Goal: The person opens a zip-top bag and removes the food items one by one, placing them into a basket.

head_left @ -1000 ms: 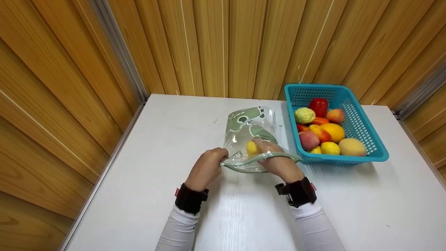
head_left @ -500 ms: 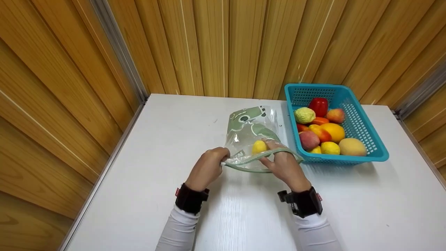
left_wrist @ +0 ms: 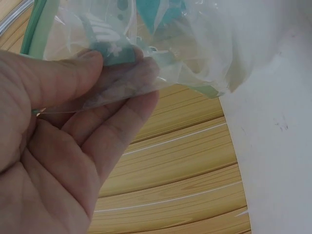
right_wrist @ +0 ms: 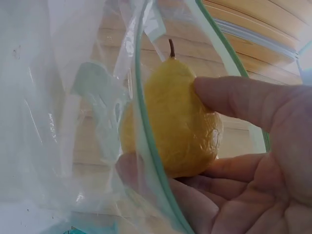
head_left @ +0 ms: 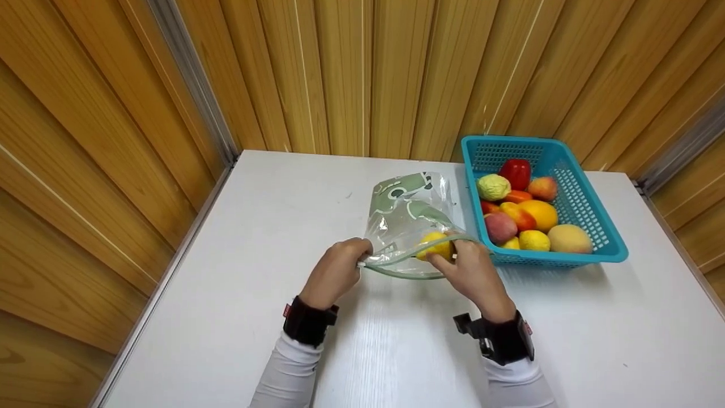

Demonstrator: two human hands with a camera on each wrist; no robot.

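Observation:
A clear zip bag [head_left: 388, 207] with green print lies on the white table, its green-edged mouth toward me. My left hand [head_left: 334, 273] grips the left corner of that mouth; in the left wrist view the thumb and fingers pinch the thin film. At the right side of the opening, my right hand [head_left: 474, 279] holds a yellow pear [head_left: 435, 247]. The right wrist view shows the pear [right_wrist: 175, 119] with its brown stem, gripped between thumb and fingers. A green rim crosses in front of it, and some fingertips show through the film.
A blue plastic basket [head_left: 614, 241] stands right of the bag. It holds several fruits and vegetables, among them a red bell pepper [head_left: 515, 174] and a peach [head_left: 500, 228]. Wood-patterned panels [head_left: 340, 79] rise behind the table.
My right hand has drawn back and to the right, bringing the pear from deeper in the bag to its mouth. The left hand keeps its grip in nearly the same place.

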